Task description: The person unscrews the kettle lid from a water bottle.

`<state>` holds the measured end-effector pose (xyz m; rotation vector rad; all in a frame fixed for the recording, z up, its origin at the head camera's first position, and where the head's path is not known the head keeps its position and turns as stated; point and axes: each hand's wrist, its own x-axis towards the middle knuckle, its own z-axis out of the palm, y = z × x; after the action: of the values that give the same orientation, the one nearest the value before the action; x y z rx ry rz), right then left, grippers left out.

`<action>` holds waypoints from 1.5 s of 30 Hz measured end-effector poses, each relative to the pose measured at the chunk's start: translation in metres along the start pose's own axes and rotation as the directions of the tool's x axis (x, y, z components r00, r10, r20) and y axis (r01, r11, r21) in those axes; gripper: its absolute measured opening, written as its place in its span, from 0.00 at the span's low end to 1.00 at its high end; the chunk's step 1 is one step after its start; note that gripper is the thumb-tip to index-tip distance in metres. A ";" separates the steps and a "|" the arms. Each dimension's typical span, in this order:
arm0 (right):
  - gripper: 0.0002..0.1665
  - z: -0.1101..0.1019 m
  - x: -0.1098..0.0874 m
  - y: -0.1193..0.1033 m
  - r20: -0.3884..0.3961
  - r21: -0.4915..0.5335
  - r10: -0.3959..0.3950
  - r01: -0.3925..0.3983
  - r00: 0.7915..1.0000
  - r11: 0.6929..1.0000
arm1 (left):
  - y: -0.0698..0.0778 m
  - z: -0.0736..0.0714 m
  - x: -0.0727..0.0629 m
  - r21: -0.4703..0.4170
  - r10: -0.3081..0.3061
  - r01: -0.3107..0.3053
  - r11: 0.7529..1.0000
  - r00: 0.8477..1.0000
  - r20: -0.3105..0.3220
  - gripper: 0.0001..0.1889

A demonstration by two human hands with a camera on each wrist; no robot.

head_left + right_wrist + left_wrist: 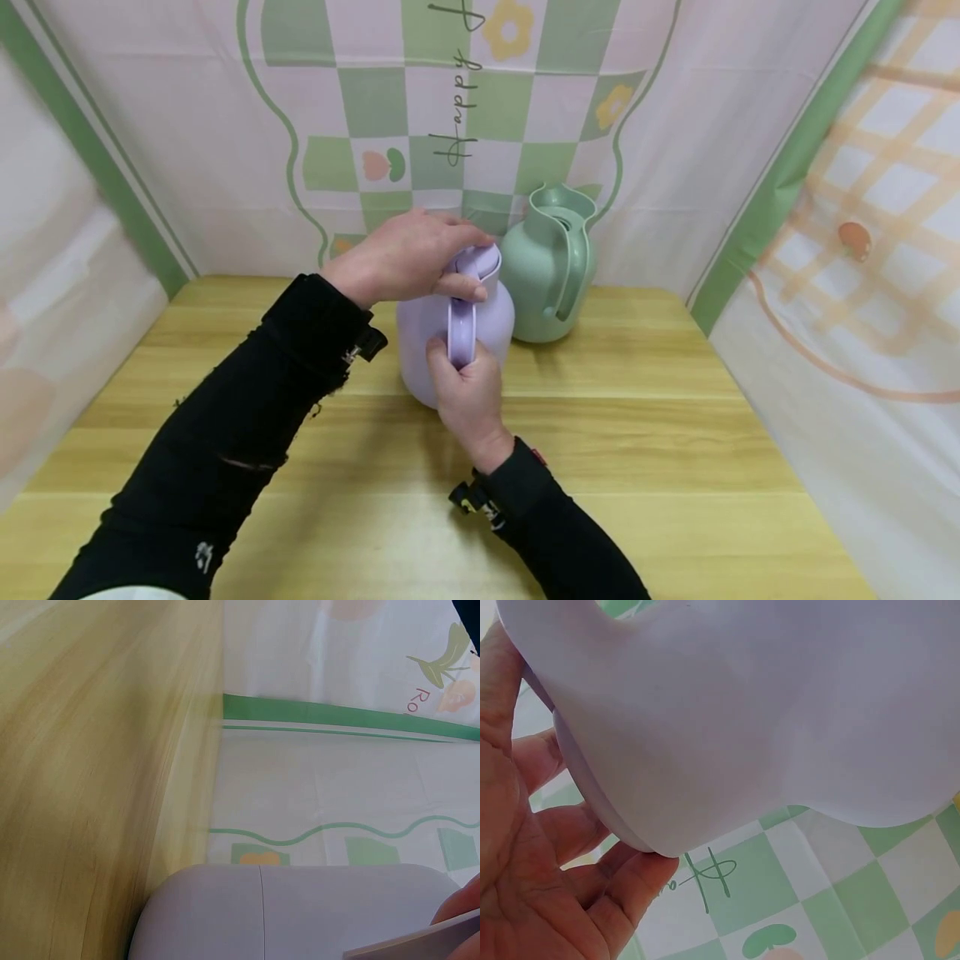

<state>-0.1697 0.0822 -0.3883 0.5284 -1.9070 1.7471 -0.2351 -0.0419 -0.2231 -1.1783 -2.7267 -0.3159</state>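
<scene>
A lavender vacuum jug (pixel 420 354) stands upright on the wooden table, its handle (pixel 462 321) turned towards me. My right hand (pixel 474 400) grips the lower part of that handle, thumb along its left side. Over the top lies my left hand (pixel 408 258), its thumb and fingers around the lid (pixel 480 261). The left wrist view shows the fingertips (pixel 649 874) bent against the rim at the neck of the jug (pixel 727 727). Low in the right wrist view the jug's body (pixel 210 919) appears, with a bit of the right hand's fingers (pixel 461 900) by the handle.
Close behind the lavender jug, to its right, is a green jug (pixel 532 287) with its own handle. The wooden table (pixel 637 467) ends at a printed checkered cloth (pixel 435 100) at the back. More cloth walls (pixel 840 250) stand at both sides.
</scene>
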 end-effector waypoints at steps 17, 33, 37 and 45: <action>0.22 -0.003 0.002 0.003 0.001 -0.009 -0.007 0.007 1.000 1.000 | 0.005 0.003 0.001 0.035 -0.064 0.063 0.997 0.998 0.016 0.37; 0.24 -0.006 0.001 0.004 0.009 0.015 -0.002 0.001 1.000 1.000 | 0.001 0.007 0.001 -0.004 -0.056 0.056 0.998 0.998 0.029 0.38; 0.25 -0.006 0.001 0.004 0.006 0.017 -0.003 0.003 1.000 1.000 | -0.004 0.007 0.000 -0.030 -0.021 0.022 0.999 1.000 0.012 0.38; 0.25 -0.005 0.001 0.002 -0.001 0.028 -0.004 0.004 1.000 1.000 | -0.013 -0.002 -0.003 -0.122 0.029 -0.019 0.992 0.996 0.079 0.37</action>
<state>-0.1711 0.0870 -0.3892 0.5410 -1.8821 1.7731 -0.2421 -0.0535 -0.2234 -1.2806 -2.7950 -0.4455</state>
